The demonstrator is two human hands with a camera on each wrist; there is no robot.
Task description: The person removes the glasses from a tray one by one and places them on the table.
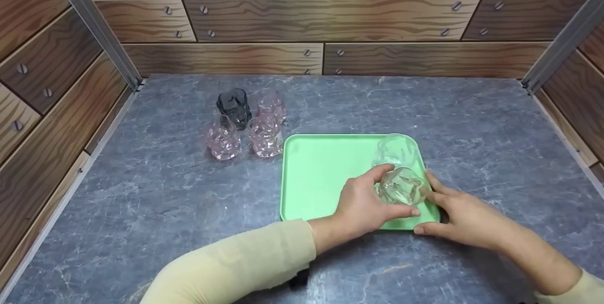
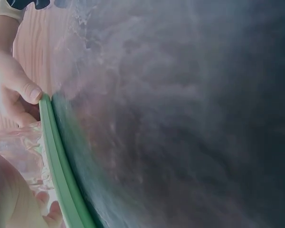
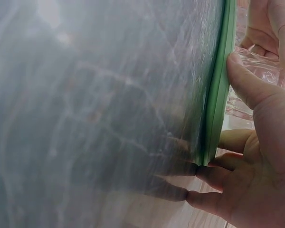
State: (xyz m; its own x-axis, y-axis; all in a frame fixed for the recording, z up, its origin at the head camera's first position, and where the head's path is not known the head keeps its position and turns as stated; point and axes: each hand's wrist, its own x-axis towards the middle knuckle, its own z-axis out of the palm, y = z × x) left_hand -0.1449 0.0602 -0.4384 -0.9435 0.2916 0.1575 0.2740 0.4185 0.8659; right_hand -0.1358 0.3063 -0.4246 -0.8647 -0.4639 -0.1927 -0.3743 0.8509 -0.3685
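Observation:
My left hand [image 1: 361, 205] curls its thumb and fingers around a clear faceted glass [image 1: 401, 187] at the right part of a light green tray [image 1: 325, 167]. Just behind it, a second clear glass [image 1: 395, 148] stands near the tray's back right corner. My right hand [image 1: 467, 214] lies spread at the tray's right edge, one finger reaching to the held glass. In the right wrist view, the right thumb touches the green rim [image 3: 218, 95], while other fingertips meet the rim and the table. The left wrist view shows the held glass [image 2: 21, 154] partly behind the rim.
Left of the tray stand several more glasses: a dark grey one [image 1: 234, 108] and pink ones, the front-left pink glass [image 1: 223, 141] among them. The marbled grey table [image 1: 165, 200] is bounded by wood-patterned walls [image 1: 321, 18] at the back and sides.

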